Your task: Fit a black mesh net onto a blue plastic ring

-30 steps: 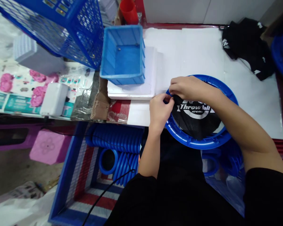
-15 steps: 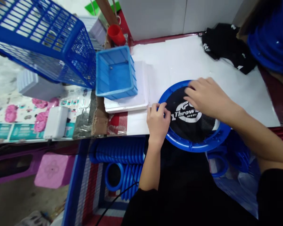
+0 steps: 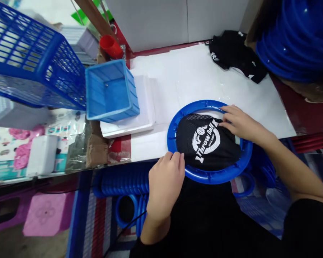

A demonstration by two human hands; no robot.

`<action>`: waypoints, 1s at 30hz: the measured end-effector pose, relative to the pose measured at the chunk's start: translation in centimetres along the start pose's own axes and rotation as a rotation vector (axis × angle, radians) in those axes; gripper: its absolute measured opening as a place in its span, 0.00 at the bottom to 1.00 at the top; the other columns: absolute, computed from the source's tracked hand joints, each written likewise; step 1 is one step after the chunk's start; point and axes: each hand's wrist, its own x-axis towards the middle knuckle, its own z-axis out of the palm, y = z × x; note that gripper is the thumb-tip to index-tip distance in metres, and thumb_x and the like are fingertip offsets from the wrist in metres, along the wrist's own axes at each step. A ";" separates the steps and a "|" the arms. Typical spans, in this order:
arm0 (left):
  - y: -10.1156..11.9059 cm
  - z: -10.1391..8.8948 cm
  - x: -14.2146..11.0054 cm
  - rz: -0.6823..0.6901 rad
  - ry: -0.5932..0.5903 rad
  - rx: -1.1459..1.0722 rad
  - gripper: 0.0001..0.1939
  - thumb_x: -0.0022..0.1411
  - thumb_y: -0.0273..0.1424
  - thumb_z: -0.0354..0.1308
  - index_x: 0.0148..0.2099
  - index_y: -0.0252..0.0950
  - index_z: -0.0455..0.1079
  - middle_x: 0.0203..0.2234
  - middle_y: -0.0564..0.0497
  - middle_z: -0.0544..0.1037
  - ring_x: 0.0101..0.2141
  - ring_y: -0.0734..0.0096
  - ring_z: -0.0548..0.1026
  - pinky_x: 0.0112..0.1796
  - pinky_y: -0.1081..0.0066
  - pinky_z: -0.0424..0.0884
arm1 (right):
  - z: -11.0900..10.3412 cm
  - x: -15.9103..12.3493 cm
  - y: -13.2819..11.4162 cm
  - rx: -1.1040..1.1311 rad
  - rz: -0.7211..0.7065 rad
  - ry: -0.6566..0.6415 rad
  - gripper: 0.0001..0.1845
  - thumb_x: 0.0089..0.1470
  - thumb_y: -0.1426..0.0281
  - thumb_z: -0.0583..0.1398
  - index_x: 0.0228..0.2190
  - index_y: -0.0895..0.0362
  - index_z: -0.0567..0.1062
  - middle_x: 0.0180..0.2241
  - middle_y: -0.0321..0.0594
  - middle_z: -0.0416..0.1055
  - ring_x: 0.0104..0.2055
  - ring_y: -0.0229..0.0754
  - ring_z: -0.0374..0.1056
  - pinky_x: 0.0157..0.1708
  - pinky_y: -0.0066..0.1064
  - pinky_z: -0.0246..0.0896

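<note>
A blue plastic ring (image 3: 174,122) lies at the front edge of the white table top (image 3: 193,75). A black mesh net (image 3: 204,143) printed "Throw Ball" sits inside it. My left hand (image 3: 165,182) grips the ring's near-left rim, fingers curled over the edge. My right hand (image 3: 238,123) rests on the right side of the ring, fingertips pressing the net's edge against the rim.
A light blue tub (image 3: 110,91) stands on a white foam slab left of the ring. A large blue basket (image 3: 29,71) is tilted at far left. Black nets (image 3: 234,53) are piled at the back. Blue rings are stacked at top right (image 3: 298,36) and below the table (image 3: 126,181).
The ring and net have turned, so the print now runs diagonally. My left hand slid to the near-left rim; my right hand moved from the net's top to its right edge.
</note>
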 end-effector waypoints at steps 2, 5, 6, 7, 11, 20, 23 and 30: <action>-0.3 -0.9 1.6 0.140 -0.046 0.008 0.18 0.82 0.32 0.53 0.36 0.43 0.75 0.28 0.48 0.80 0.25 0.59 0.77 0.25 0.61 0.61 | -0.5 1.3 1.0 0.113 -0.041 -0.015 0.11 0.71 0.62 0.65 0.33 0.49 0.78 0.64 0.51 0.81 0.72 0.65 0.73 0.80 0.72 0.58; -0.4 -0.7 7.2 0.400 -0.096 -0.048 0.14 0.82 0.30 0.54 0.42 0.39 0.78 0.41 0.42 0.85 0.40 0.54 0.84 0.39 0.59 0.78 | -0.8 2.8 1.2 0.211 -0.081 -0.022 0.09 0.69 0.63 0.66 0.33 0.48 0.78 0.61 0.45 0.84 0.71 0.60 0.75 0.82 0.71 0.55; -0.3 -0.2 9.5 0.456 -0.083 -0.067 0.12 0.82 0.30 0.55 0.46 0.37 0.79 0.50 0.38 0.85 0.49 0.49 0.84 0.49 0.55 0.80 | -0.8 3.2 1.1 0.232 -0.103 -0.031 0.09 0.69 0.63 0.66 0.34 0.48 0.79 0.61 0.44 0.84 0.70 0.59 0.75 0.82 0.70 0.55; -0.1 0.4 11.7 0.484 -0.058 -0.085 0.09 0.81 0.30 0.58 0.51 0.36 0.80 0.60 0.34 0.83 0.58 0.44 0.82 0.56 0.50 0.80 | -0.8 3.5 0.9 0.252 -0.128 -0.041 0.09 0.70 0.63 0.65 0.35 0.48 0.79 0.62 0.44 0.84 0.70 0.58 0.75 0.82 0.70 0.56; 0.9 3.1 18.3 0.641 -0.118 -0.168 0.11 0.75 0.29 0.65 0.58 0.38 0.80 0.73 0.34 0.74 0.71 0.40 0.72 0.70 0.42 0.70 | -0.6 4.3 0.5 0.302 -0.182 0.001 0.10 0.71 0.59 0.64 0.37 0.48 0.79 0.66 0.47 0.78 0.67 0.58 0.75 0.72 0.62 0.71; 0.2 4.2 21.2 0.597 -0.212 -0.593 0.09 0.76 0.26 0.60 0.48 0.41 0.82 0.51 0.46 0.88 0.54 0.59 0.85 0.61 0.57 0.77 | -1.0 5.2 0.6 0.463 -0.107 0.021 0.11 0.66 0.55 0.68 0.36 0.47 0.78 0.42 0.41 0.84 0.49 0.56 0.79 0.56 0.55 0.75; -0.1 4.9 21.4 0.527 -0.199 -0.733 0.07 0.73 0.26 0.64 0.43 0.41 0.82 0.50 0.47 0.90 0.54 0.60 0.86 0.61 0.57 0.77 | -1.5 5.8 0.2 0.519 -0.017 0.042 0.12 0.59 0.55 0.72 0.36 0.48 0.81 0.41 0.40 0.85 0.46 0.55 0.80 0.54 0.52 0.76; 0.1 5.2 21.3 0.455 -0.170 -0.733 0.06 0.71 0.24 0.65 0.42 0.41 0.81 0.47 0.49 0.90 0.51 0.61 0.86 0.59 0.58 0.78 | -0.8 7.4 -1.0 0.529 0.079 0.129 0.11 0.58 0.57 0.70 0.39 0.51 0.84 0.40 0.42 0.86 0.45 0.54 0.80 0.54 0.52 0.76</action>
